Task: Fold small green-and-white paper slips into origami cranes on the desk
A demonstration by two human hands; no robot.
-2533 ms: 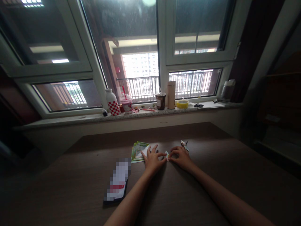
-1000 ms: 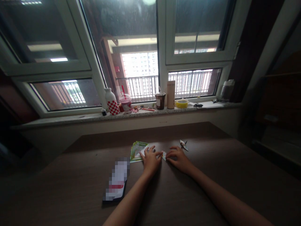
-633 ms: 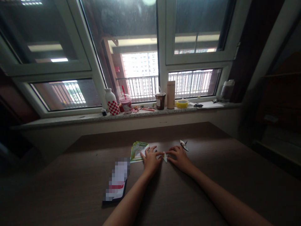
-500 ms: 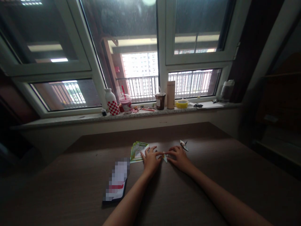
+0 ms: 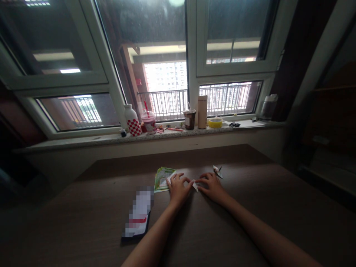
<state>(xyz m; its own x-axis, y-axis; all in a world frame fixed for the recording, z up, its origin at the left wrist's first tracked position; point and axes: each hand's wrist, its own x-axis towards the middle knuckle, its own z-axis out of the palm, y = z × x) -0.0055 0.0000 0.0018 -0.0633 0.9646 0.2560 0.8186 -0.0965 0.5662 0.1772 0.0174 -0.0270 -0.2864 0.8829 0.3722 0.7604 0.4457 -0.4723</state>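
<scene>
A small piece of folded paper (image 5: 195, 186), pale and pointed at its lower end, is held low over the brown table between my two hands. My left hand (image 5: 179, 189) pinches its left side with thumb and forefinger, while its other fingers reach over the edge of a stack of green printed paper sheets (image 5: 160, 181). From the right, my right hand (image 5: 210, 186) grips the paper's other side with its fingertips. Just beyond that hand lies a folded paper crane-like figure (image 5: 217, 171).
A phone (image 5: 137, 215), partly blurred out, lies left of my left forearm. Along the windowsill (image 5: 167, 134) stand a checkered bottle (image 5: 132, 120), a pink drink cup (image 5: 149, 123), a brown drink cup (image 5: 189, 119), a tan flask (image 5: 202, 112), yellow tape (image 5: 215, 123) and scissors (image 5: 234, 125).
The folded paper now shows a plain whitish face where coloured print showed before. My fingers have shifted slightly around it; both arms stay in place.
</scene>
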